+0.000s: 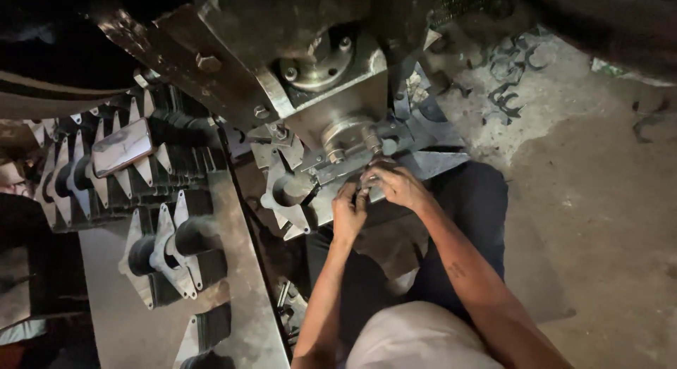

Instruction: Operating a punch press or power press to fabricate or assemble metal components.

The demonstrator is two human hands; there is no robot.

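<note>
Both of my hands meet at the lower front of a grey metal press machine [331,94]. My left hand [348,212] pinches a small metal piece against the machine's die area. My right hand [396,186] curls over the same small metal part [371,180], fingers closed around it. Left of the hands, a flat shaped metal plate [283,200] with a round cut-out lies on the machine bed. What exactly sits between my fingers is partly hidden.
Rows of stacked cut metal plates [106,171] fill a steel bench [240,284] at left. A phone [121,148] lies on the stacks. Scrap metal offcuts [508,80] litter the concrete floor [606,214] at upper right. My legs are folded under the machine.
</note>
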